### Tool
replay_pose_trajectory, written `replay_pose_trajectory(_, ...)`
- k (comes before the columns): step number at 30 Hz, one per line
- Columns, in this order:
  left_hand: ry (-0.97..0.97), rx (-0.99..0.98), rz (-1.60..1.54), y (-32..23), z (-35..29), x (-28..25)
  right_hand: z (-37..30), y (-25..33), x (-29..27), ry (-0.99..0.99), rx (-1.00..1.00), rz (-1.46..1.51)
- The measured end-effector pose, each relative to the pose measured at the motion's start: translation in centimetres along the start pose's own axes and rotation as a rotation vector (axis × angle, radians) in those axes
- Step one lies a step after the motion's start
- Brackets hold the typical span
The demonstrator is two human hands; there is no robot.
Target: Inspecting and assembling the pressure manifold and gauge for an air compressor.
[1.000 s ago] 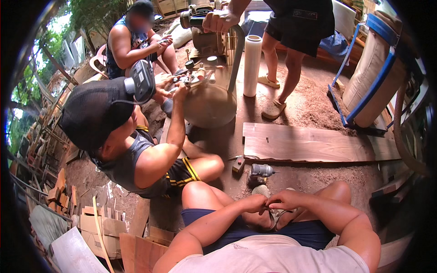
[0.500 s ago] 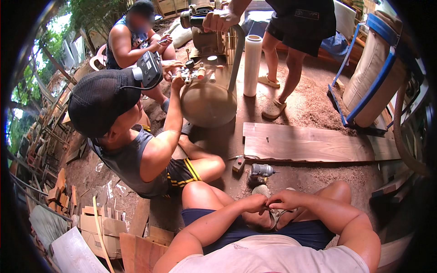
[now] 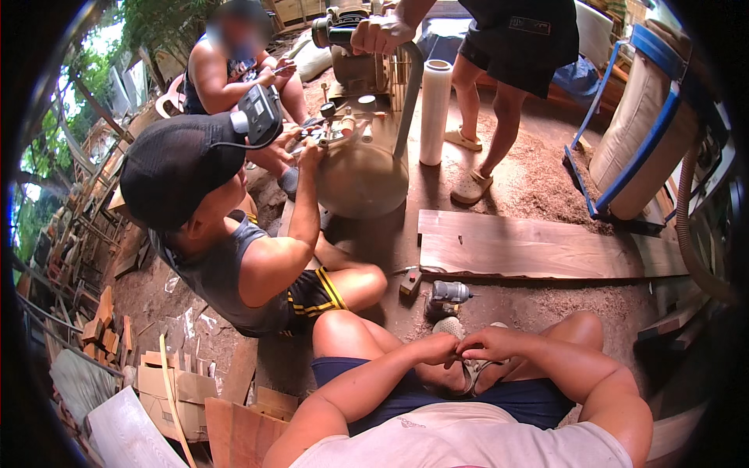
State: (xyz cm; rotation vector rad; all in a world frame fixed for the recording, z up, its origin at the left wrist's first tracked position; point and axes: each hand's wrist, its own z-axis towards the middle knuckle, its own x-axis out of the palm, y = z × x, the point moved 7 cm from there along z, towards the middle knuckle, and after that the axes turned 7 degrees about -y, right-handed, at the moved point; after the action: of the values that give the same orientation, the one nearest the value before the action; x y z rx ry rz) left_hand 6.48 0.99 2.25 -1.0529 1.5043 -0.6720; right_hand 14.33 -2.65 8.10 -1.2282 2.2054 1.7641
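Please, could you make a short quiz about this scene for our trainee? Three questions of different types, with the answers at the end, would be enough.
1. True or false: the wearer's left hand and right hand are close together in front of the body.
2. Which tool is on the ground between the hands and the long wooden board?
a) a hand saw
b) a power drill
c) a claw hammer
3. Fill in, as seen in the picture: the tall pale roll stands to the ____ of the rounded tank.

Key: 1. True. 2. b. 3. Right.
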Motion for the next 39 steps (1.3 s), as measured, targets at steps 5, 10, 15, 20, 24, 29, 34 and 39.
replay_pose_trajectory(5, 0.024, 0.038, 0.002, 0.6, 0.1, 0.5, 0.1, 0.3, 0.0, 0.021, -0.019, -0.028)
replay_pose_trajectory(10, 0.047, -0.001, -0.032, 0.6, 0.1, 0.6, 0.1, -0.4, 0.2, 0.011, -0.002, 0.0)
replay_pose_trajectory(15, 0.024, 0.0, -0.064, -0.3, -0.2, 0.0, 0.1, -0.7, 0.3, 0.007, 0.008, -0.026)
replay_pose_trajectory(20, 0.015, 0.009, -0.044, 0.1, 0.0, 0.1, 0.1, -0.6, 0.2, -0.004, -0.02, -0.013)
replay_pose_trajectory(24, 0.018, -0.007, -0.057, 0.8, 0.2, 0.5, 0.2, -0.8, 0.4, 0.009, -0.032, -0.027)
replay_pose_trajectory(29, 0.03, -0.001, -0.036, 0.2, 0.1, 0.2, 0.2, -0.6, 0.2, -0.001, -0.044, -0.035)
replay_pose_trajectory(34, 0.019, -0.009, -0.054, 0.4, 0.0, 0.3, 0.2, -0.3, 0.2, 0.007, -0.045, -0.046)
replay_pose_trajectory(39, 0.016, 0.02, -0.031, -0.1, 0.0, 0.1, 0.2, -0.6, 0.2, -0.004, -0.047, -0.02)
